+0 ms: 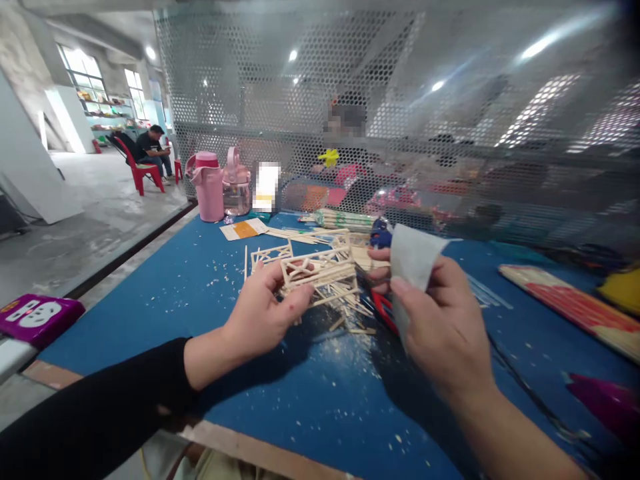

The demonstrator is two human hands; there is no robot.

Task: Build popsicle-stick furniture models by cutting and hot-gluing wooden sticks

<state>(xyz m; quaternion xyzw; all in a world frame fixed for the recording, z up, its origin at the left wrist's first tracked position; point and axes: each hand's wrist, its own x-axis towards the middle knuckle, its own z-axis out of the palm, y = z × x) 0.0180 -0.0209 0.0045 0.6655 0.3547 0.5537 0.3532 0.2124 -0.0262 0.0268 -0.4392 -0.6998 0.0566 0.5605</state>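
My left hand (270, 303) is closed on a small lattice frame of thin wooden sticks (327, 270), thumb in front, held above the blue table. To the right, my right hand (445, 313) pinches a bent pale grey-white sheet (414, 257) between thumb and fingers; it looks like paper or sandpaper, but its kind is unclear. The sheet is apart from the frame. Beneath and behind the frame lie loose sticks and offcuts (345, 300). Another stick lattice (270, 253) is just behind my left hand. A red-handled tool (383, 310) lies partly hidden beside my right hand.
Pink jug (210, 190), clear bottle (236, 190) and a lit phone (267, 187) stand at the back left. Bundled sticks (345, 219) lie by the perforated metal screen (240, 100). A red-printed pack (575, 303) is at right, a purple power strip (40, 319) at left.
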